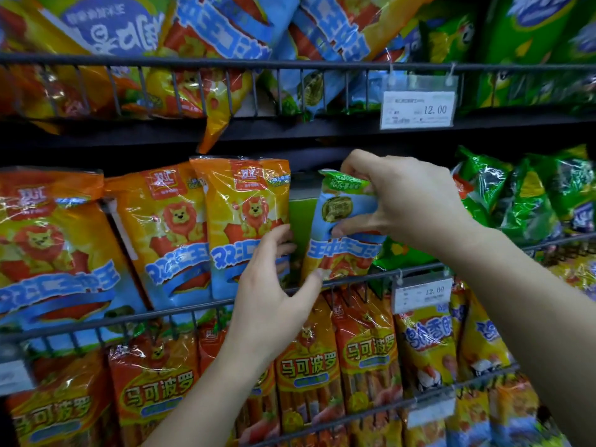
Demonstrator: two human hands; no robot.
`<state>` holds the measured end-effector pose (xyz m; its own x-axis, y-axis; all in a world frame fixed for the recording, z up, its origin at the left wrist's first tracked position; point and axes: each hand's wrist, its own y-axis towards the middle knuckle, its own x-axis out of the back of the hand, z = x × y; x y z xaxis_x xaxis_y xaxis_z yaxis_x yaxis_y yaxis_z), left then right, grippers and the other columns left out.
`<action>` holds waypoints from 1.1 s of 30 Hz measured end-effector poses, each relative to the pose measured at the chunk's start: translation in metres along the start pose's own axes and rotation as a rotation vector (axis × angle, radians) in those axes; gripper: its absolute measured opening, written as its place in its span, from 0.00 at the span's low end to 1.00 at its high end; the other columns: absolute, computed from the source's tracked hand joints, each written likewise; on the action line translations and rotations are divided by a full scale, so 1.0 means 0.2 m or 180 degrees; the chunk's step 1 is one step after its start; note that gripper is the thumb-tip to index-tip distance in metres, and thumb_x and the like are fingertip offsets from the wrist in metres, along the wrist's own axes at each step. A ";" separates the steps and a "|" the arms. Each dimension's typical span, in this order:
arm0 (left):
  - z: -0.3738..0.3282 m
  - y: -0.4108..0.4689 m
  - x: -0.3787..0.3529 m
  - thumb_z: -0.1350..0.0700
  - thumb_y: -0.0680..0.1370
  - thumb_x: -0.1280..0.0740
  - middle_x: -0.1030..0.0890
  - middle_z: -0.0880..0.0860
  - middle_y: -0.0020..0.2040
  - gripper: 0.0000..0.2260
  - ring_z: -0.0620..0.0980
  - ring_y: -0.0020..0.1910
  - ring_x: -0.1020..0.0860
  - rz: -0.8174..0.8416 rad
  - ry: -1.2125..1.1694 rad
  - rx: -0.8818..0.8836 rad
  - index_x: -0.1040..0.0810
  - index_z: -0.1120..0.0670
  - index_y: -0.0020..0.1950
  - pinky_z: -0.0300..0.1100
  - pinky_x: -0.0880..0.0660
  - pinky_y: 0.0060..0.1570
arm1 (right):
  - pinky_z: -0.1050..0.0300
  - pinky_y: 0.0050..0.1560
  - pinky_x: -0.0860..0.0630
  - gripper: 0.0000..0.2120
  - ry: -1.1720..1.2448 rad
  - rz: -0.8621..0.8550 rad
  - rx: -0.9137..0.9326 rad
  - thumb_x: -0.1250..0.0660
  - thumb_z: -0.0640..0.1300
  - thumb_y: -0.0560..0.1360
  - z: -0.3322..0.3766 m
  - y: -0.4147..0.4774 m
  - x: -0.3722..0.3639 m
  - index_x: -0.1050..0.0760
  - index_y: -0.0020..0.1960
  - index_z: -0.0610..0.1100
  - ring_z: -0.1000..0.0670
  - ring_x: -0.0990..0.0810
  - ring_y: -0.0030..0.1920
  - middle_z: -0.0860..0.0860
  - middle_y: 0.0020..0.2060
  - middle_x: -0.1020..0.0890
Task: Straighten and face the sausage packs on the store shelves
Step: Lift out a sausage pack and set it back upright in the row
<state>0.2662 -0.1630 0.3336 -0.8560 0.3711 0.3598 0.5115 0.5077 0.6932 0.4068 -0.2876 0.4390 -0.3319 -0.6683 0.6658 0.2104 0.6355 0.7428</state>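
On the middle shelf stand orange and blue sausage packs with a lion picture (pixel 167 227). My left hand (pixel 274 285) has its fingers curled round the right edge of the rightmost upright lion pack (pixel 245 217). My right hand (pixel 400 201) pinches the top of an upside-down sausage pack (pixel 338 237), thumb on its front and fingers over its green end. That pack stands tilted just right of the lion packs, behind the wire rail (pixel 193 312).
The upper shelf holds jumbled, upside-down packs (pixel 225 37) behind a wire rail with a 12.00 price tag (pixel 417 109). Green packs (pixel 522 195) fill the middle shelf's right side. The lower shelf carries orange and yellow packs (pixel 367 346). Another price tag (pixel 422 293) hangs on the middle rail.
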 end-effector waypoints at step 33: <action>-0.25 0.05 -0.25 0.51 0.59 0.20 0.16 0.39 0.49 0.27 0.44 0.53 0.17 -0.1319 -0.1690 0.0747 0.24 0.44 0.55 0.43 0.20 0.51 | 0.42 0.51 0.19 0.27 0.3770 -0.0814 -0.1636 0.24 0.69 0.61 -0.35 -0.23 -0.15 0.22 0.49 0.51 0.51 0.15 0.49 0.55 0.45 0.14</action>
<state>0.3099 -0.2148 0.3529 -0.8621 0.4095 -0.2984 0.2055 0.8209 0.5328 0.4717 -0.3236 0.3890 0.5323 -0.8459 -0.0339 0.6730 0.3985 0.6231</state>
